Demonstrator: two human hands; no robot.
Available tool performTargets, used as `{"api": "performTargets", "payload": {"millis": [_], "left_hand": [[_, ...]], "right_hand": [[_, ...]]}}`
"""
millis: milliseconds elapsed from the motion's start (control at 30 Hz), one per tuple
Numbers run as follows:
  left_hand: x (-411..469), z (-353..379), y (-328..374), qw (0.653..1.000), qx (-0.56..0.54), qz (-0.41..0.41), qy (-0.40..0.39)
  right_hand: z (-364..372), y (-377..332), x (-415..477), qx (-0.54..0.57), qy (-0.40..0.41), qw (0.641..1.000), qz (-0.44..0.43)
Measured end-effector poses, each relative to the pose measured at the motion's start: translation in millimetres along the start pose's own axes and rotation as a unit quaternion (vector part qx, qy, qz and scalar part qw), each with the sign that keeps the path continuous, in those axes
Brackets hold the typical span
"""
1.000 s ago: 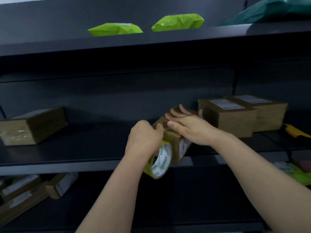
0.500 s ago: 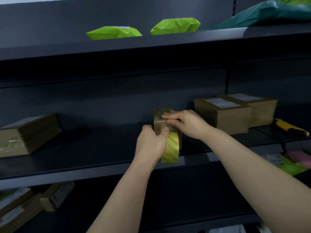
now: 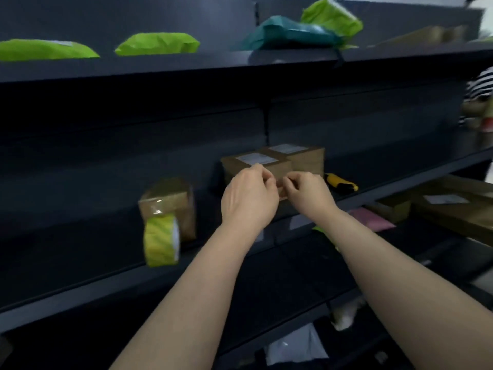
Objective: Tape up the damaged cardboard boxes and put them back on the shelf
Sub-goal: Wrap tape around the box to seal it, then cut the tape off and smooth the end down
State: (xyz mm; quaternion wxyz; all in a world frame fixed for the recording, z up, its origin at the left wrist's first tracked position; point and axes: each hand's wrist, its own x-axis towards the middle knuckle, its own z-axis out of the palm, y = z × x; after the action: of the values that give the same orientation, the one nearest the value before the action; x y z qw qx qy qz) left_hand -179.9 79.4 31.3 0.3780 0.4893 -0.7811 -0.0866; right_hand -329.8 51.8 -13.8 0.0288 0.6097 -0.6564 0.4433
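Head view: on the middle shelf [image 3: 80,252], the small box [image 3: 170,201] sat at the left, taped across its top and no longer held. Both hands had moved right to the next box [image 3: 240,164]. The left hand [image 3: 248,198] and right hand [image 3: 309,194] met at its near face with fingers [image 3: 264,174] curled, though any grip was unclear. The tape roll [image 3: 161,240] hung off the small box, apparently uncut.

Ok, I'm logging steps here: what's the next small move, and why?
Probably the right hand reaches for the yellow cutter lying just beside it. The tape roll hangs off the front of the taped box, apparently uncut, so it likely needs cutting free.
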Motion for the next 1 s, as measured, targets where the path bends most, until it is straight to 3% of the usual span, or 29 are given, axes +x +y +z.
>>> {"api": "performTargets", "payload": {"millis": [133, 267, 433, 533, 633, 733, 867, 1000], "left_hand": [[21.1, 42.1, 36.8, 0.999, 0.004, -0.002, -0.055], [39.3, 67.6, 54.4, 0.998, 0.000, -0.001, -0.055], [50.1, 82.4, 53.9, 0.999, 0.005, -0.027, -0.026], [50.6, 93.2, 53.7, 0.999, 0.005, -0.044, -0.028], [49.4, 101.9, 57.5, 0.998, -0.001, -0.051, -0.037], [45.8, 105.4, 59.9, 0.998, -0.014, -0.049, -0.037], [34.4, 86.9, 50.8, 0.998, -0.005, -0.060, 0.013], [12.5, 37.7, 18.7, 0.983, -0.002, -0.084, 0.161]], "right_hand": [[-30.5, 75.3, 21.2, -0.109, -0.023, 0.988, 0.105], [-40.6, 128.2, 56.1, -0.184, -0.060, 0.971, 0.139], [-32.1, 153.6, 83.4, -0.193, -0.164, 0.945, 0.208], [-31.6, 159.1, 88.6, -0.208, -0.174, 0.927, 0.258], [-41.8, 156.9, 82.2, -0.141, -0.140, 0.929, 0.312], [-45.9, 144.7, 59.1, 0.025, -0.090, 0.940, 0.329], [-38.6, 100.8, 13.3, 0.170, -0.064, 0.963, 0.197], [-26.6, 36.5, -15.1, 0.224, -0.169, 0.959, 0.049]]}}
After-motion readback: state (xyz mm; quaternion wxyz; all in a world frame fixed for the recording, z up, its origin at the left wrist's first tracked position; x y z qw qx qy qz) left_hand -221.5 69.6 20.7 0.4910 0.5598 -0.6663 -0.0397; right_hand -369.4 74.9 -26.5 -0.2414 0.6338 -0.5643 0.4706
